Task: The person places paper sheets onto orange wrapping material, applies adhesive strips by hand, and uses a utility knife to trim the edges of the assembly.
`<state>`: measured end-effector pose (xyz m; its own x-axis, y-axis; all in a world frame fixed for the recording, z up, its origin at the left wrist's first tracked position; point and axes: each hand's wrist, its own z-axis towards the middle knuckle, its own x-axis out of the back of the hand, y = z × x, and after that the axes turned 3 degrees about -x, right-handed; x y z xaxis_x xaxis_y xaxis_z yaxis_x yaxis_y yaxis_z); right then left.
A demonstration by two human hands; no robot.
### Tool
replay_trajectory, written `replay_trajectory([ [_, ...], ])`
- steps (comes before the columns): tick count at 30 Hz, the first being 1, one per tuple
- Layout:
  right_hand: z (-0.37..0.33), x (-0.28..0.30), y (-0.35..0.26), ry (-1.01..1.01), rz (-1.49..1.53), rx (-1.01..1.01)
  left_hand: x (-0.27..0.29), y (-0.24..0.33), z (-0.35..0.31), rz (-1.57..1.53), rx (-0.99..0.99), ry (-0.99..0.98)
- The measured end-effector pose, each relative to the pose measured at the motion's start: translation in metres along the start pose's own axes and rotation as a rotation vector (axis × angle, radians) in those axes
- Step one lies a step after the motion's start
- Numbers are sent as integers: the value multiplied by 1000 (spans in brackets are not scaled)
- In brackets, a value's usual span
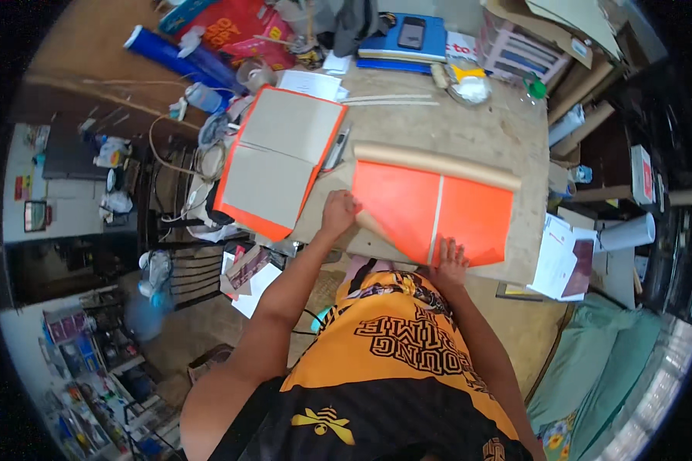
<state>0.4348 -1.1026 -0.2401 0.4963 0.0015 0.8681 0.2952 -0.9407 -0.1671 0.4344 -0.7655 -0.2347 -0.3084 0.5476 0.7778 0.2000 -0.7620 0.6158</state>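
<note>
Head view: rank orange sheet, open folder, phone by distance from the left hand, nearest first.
1. Orange sheet: under the left hand at the sheet's left edge, touching.
2. Open folder: just left of the hand and farther up the table, apart from it.
3. Phone: at the table's far edge, on a blue book.

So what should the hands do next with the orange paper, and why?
Probably press and slide the left hand along the left edge of the orange paper to flatten it. That hand sits at the paper's left edge, where a brown flap shows beside it, while the right hand lies flat on the near edge, seemingly steadying the sheet on the table.
</note>
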Motion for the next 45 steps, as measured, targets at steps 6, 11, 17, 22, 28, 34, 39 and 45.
replay_trajectory([
  [6, 4, 18, 0, -12, -9, -4, 57, -66, -20, -60, 547, 391],
  [11, 5, 27, -8, 110, 125, 32, 103, -151, -50, 125, 675, 674],
  [17, 11, 48, -34, 242, 182, 1, 130, -192, -67, 207, 1140, 698],
  [22, 31, 60, -53, 374, 149, 62, 127, -217, -79, -595, 1188, 630],
  [28, 47, 76, -79, 346, 235, 91, 117, -241, -87, -677, 1248, 614],
  [34, 52, 91, -92, 355, 240, 88, 125, -229, -78, -1120, 1179, 625],
  [39, 60, 94, -100, 452, 231, 125, 130, -211, -65, -1171, 1237, 714],
  [45, 73, 108, -133, 475, 366, 354, 143, -207, -51, -1310, 954, 785],
])
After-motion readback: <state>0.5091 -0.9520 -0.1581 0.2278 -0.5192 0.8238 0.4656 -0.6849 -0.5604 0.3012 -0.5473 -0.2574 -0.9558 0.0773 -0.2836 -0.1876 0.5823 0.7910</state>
